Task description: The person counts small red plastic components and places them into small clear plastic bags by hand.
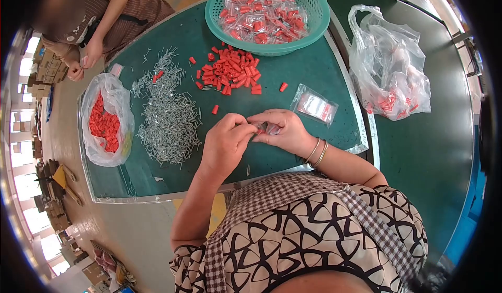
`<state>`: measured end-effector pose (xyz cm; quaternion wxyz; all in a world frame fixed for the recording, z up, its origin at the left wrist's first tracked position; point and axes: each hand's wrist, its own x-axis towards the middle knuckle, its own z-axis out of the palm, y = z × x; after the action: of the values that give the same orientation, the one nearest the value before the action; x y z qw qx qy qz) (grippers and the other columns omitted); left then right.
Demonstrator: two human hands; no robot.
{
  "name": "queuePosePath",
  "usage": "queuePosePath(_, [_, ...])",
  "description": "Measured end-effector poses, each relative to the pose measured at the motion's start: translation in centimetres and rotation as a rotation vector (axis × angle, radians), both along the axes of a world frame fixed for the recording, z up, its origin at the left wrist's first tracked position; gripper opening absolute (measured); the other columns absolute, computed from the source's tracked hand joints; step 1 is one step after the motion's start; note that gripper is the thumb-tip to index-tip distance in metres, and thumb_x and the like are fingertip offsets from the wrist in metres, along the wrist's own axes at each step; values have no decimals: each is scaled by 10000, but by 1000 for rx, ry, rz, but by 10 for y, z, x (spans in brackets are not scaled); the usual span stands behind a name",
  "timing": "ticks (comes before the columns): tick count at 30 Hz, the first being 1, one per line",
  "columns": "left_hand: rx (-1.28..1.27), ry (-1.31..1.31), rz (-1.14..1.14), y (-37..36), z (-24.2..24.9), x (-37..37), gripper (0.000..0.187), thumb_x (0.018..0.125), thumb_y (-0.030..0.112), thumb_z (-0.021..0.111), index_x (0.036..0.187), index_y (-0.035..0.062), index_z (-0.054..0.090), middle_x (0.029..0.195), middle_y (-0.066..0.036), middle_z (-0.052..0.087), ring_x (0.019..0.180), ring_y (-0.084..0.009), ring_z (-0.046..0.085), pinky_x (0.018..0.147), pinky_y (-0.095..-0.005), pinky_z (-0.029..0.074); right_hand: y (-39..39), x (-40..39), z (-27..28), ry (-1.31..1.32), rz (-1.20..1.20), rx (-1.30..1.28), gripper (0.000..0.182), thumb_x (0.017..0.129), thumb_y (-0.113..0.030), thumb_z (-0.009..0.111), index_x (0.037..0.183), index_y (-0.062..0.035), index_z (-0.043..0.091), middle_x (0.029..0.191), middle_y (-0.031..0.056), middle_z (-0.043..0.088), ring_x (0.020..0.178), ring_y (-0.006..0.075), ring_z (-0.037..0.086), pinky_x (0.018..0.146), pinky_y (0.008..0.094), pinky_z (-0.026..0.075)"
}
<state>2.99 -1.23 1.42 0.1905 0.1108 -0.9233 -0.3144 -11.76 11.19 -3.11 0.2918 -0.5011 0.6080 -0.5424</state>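
Over the front of the green table, my two hands meet at a small clear plastic bag (pixel 272 128). My right hand (pixel 285 131) is wrapped round the bag. The fingertips of my left hand (pixel 227 139) pinch at its opening, where a bit of red shows; what exactly they hold is hidden. Beyond my hands lies a pile of red plastic caps (pixel 232 69), with a few loose ones nearby. Left of them spreads a heap of metal screws (pixel 167 120). A stack of flat clear bags (pixel 315 106) rests right of my right hand.
A green basket (pixel 213 26) at the back holds many filled packets. An open white bag of red caps (pixel 106 120) stands at the table's left edge. A plastic bag (pixel 389 65) lies on the right-hand table (pixel 418 152). Another person (pixel 107 21) is at the upper left.
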Motion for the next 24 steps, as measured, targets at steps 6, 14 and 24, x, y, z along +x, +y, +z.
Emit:
queuePosePath(6, [124, 45, 280, -11, -2, 9, 169, 798, -2, 694, 959, 47, 679, 912, -68, 611, 701, -234, 602, 611, -315, 487, 0, 0, -3, -174, 11, 10, 407, 722, -99, 819, 1105, -71, 684, 960, 61, 687, 832, 157, 666, 746, 261, 544])
queuePosePath(14, [-385, -252, 415, -63, -46, 5, 131, 836, 75, 676, 962, 48, 653, 932, -114, 633, 875, -313, 620, 746, -423, 500, 0, -1, 0, -129, 20, 28, 412, 724, -80, 819, 1111, -74, 680, 974, 47, 688, 863, 143, 670, 771, 253, 542])
queuePosePath(24, [-203, 49, 75, 5, 20, 1, 216, 786, -8, 670, 995, 43, 648, 943, -88, 632, 807, -284, 650, 665, -366, 535, 1, 3, 11, -148, -32, 120, 398, 736, -75, 810, 1113, -67, 682, 969, 53, 688, 846, 128, 660, 770, 258, 538])
